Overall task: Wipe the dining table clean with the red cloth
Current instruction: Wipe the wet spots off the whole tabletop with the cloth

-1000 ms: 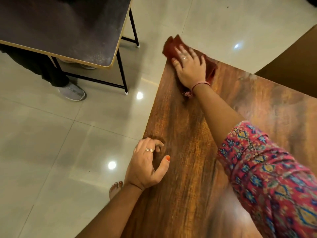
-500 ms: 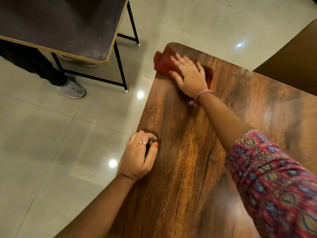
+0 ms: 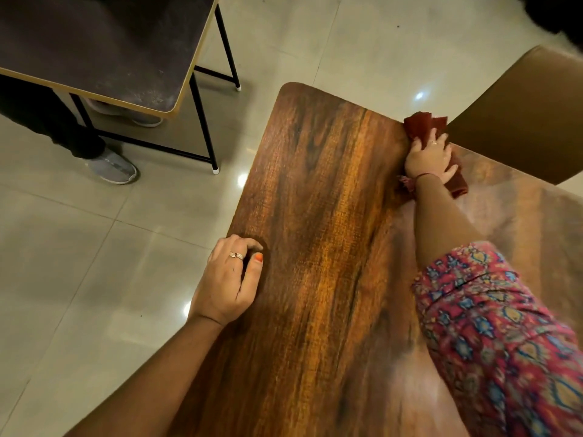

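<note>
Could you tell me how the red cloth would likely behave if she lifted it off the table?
The red cloth would probably droop: it lies creased, with a corner past the dining table edge. It looks thin, so likely light. The right hand presses it flat.

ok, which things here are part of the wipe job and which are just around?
In the job:
red cloth, under right hand
dining table
left hand, resting at its edge

Just around:
dark table
brown chair
bystander's shoe
</note>
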Demonstrator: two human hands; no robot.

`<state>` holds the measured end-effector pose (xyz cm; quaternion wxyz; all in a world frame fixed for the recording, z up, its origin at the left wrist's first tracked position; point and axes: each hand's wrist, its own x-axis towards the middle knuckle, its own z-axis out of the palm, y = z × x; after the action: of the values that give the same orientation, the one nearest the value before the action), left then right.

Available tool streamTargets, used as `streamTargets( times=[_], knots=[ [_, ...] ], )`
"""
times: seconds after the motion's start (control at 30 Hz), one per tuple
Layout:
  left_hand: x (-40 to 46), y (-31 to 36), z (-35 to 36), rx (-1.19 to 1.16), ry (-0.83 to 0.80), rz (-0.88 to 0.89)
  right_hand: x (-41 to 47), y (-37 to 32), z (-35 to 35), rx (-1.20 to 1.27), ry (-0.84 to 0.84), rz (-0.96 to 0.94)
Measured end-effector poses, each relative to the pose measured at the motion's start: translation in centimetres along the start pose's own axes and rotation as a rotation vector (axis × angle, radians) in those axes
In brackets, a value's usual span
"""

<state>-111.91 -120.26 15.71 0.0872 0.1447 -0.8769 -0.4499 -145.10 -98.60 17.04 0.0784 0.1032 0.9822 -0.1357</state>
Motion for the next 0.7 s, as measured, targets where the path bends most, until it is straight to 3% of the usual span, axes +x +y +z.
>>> streamTargets(
  times=[0.23,0.4,0.53,0.7],
  knots=[
    [-0.1,-0.2,0.0,0.007,-0.009,0.004,-12.0,0.9,2.7,-0.009,-0.067,-0.54],
    [-0.2,0.0,0.0,0.014,-0.018,0.0,-15.6,4.6,2.2,-0.06,-0.197,-0.787],
    [0.1,0.0,0.0,0.017,-0.02,-0.002,-9.5,4.3,1.2,-0.011,-0.154,-0.663],
    [0.1,-0.1,0.1,0.032,-0.01,0.003,1.4,1.4,-0.5,0.058,-0.026,-0.108]
  ],
)
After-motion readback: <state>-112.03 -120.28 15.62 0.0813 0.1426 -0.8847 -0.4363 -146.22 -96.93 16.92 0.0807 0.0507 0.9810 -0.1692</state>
